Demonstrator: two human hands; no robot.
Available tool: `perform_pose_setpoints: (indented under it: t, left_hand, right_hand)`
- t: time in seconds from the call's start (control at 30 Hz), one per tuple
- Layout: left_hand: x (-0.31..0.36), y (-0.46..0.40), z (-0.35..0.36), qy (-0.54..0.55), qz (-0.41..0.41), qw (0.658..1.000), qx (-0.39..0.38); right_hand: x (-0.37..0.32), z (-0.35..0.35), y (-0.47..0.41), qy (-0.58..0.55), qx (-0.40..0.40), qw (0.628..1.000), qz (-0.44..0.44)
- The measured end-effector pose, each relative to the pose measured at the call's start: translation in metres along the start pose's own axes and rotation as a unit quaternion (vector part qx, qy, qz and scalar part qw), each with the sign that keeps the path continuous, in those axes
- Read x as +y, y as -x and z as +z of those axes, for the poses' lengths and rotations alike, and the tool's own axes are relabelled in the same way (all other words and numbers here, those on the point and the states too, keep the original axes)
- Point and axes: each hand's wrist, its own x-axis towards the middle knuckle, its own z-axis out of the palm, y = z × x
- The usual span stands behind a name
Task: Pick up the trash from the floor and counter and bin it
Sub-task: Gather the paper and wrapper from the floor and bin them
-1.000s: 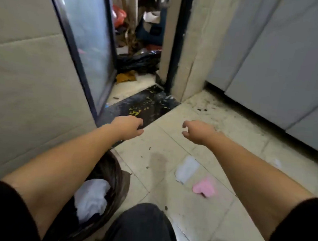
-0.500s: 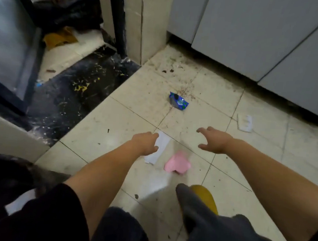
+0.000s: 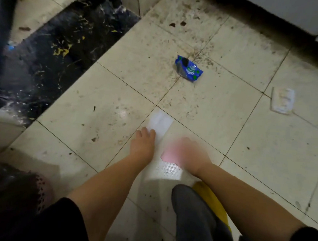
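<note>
Trash lies all over the floor point(image 3: 201, 111) in front of you. A flat white paper strip point(image 3: 161, 122) sits right where four tiles meet, and your left hand point(image 3: 142, 145) is down on its near end — your fingers are stretched out and touching it, not closed around it. Just beside it lies a pink scrap point(image 3: 170, 157), soft-looking with a rounded edge. Your right hand point(image 3: 191, 153) is over that pink piece, but it is so blurry that you cannot tell if its fingers are open or shut.

Farther away sits a blue snack wrapper point(image 3: 189, 69), crumpled and torn open, with green dots and white writing on it. Off to the right, well apart from the rest, is a flat white packet point(image 3: 282, 101) lying on a tile line.

The tiles are pale cream with dark lines between them, and they are dirty — brown crumbs and specks are thickest near the blue wrapper and up by the grey cupboards point(image 3: 298, 13). On the left runs a black stone strip point(image 3: 52, 58) with white and yellow splashes. Down in the left corner is a dark bag-lined bin point(image 3: 14, 188). A yellow slipper point(image 3: 212, 201) peeks out under your grey trouser leg point(image 3: 193, 221).
</note>
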Motion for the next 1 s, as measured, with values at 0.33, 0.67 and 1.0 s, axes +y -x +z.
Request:
perform_pose_setpoints:
  t: [0.33,0.67,1.0]
  left_hand:
    - [-0.024,0.011,-0.012,0.053,0.037,0.994,-0.091]
    - [-0.099,0.085,-0.132,0.170,0.020,0.980,0.096]
    - [-0.282,0.263,-0.178,0.171,-0.026,0.934,0.312]
  right_hand:
    - [-0.012,-0.007,0.003,-0.024,-0.073,0.996,-0.041]
    - [-0.054,-0.167,0.026,-0.094,0.119,0.988,0.001]
    - [-0.294,-0.293,0.064,-0.066,0.289,0.927,-0.230]
